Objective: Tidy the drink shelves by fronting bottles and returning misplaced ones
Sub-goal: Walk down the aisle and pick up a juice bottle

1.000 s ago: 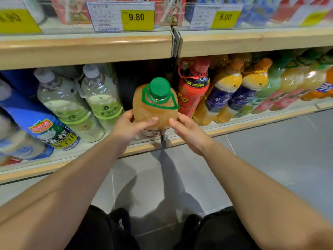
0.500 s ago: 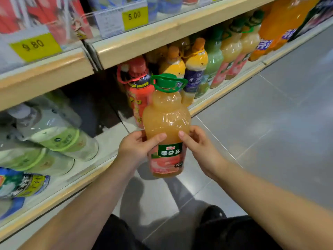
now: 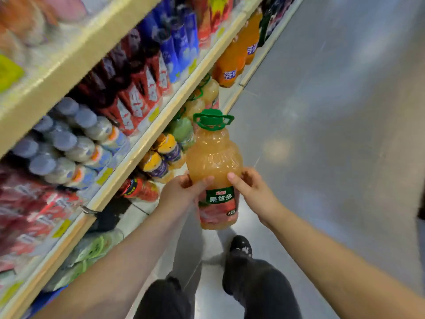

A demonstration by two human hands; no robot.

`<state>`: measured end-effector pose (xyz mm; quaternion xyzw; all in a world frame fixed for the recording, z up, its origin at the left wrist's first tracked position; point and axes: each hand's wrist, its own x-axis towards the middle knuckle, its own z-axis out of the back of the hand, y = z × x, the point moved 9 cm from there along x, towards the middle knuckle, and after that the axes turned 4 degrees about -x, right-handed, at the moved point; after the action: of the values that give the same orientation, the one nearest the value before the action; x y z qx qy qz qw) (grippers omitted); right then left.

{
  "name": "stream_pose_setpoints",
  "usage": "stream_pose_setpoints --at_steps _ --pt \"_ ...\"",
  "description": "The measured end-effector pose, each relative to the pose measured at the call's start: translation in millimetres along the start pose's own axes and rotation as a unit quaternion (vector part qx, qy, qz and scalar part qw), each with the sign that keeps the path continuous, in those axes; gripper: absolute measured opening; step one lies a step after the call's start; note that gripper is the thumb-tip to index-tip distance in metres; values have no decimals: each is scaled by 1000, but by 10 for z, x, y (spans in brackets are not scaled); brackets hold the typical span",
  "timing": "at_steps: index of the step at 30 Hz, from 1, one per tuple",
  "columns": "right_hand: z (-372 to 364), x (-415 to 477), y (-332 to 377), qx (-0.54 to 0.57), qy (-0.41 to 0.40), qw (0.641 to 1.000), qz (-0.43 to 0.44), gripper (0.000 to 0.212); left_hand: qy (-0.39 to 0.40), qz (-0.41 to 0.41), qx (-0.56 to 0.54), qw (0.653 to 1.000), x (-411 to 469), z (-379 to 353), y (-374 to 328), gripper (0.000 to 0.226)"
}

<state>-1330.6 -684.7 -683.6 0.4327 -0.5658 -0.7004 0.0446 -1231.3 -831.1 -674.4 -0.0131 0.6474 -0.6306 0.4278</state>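
Dark trousers [image 3: 264,286] and a black shoe [image 3: 241,246] at the bottom, standing on the grey floor [image 3: 333,134]. Above that, both hands are clamped on a juice bottle [image 3: 215,157], held upright out in the aisle, clear of the shelves. Left hand [image 3: 178,195] wraps the left side at the top of the label, thumb across the front. Right hand [image 3: 251,188] grips the right side, thumb on front too. Green cap [image 3: 212,119] with carry handle points up. Further back to the left, the lower shelf [image 3: 138,148] has orange-capped bottles [image 3: 161,155], then similar green-capped juice [image 3: 202,93], then orange soda [image 3: 230,63]. All pretty blurry.
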Motion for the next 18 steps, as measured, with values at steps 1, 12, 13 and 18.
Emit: stream_pose_setpoints --at_steps 1,12,13,18 --pt "118 -94 199 -2 -6 1000 0 33 1 8 -12 1000 -76 -91 -184 17" --pt "1354 -215 1825 -42 -19 999 19 44 12 48 -148 988 -314 -1173 -1895 8" --pt "1444 -131 1922 -44 -16 999 22 43 6 53 -171 984 -219 -1243 -1985 11" --pt "1856 480 2399 -73 7 997 38 40 -8 40 -133 990 519 -1528 -2331 50"
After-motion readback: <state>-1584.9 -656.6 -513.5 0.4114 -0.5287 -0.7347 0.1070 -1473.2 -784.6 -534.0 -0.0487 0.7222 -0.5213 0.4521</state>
